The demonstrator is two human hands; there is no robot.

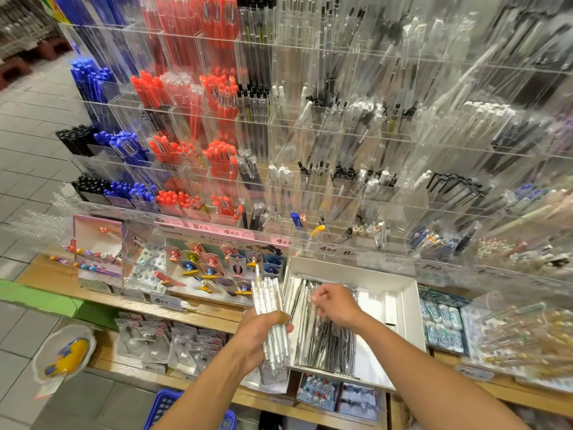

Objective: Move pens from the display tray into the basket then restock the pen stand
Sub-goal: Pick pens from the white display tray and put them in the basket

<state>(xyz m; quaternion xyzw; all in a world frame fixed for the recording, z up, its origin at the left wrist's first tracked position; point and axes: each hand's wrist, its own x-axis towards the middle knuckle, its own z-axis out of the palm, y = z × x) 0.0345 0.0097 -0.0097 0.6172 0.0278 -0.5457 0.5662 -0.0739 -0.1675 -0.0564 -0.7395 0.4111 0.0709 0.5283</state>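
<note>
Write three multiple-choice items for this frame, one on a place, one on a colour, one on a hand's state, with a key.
1. Where does the blue basket sit?
A. On the top shelf
B. Low at the bottom edge, below the wooden shelf
C. Inside the white tray

2. What colour are the pens in the left hand's bundle?
A. White and clear
B. Red
C. Blue

3. What is the right hand doing?
A. Hanging idle at the side
B. Gripping the basket
C. Pinching pens in the white display tray

Key: 1 B, the basket shows beneath the shelf between the forearms. 2 A, the bundle gripped by the left hand is pale and see-through. 3 C, its fingers curl on pens lying in the tray.
</note>
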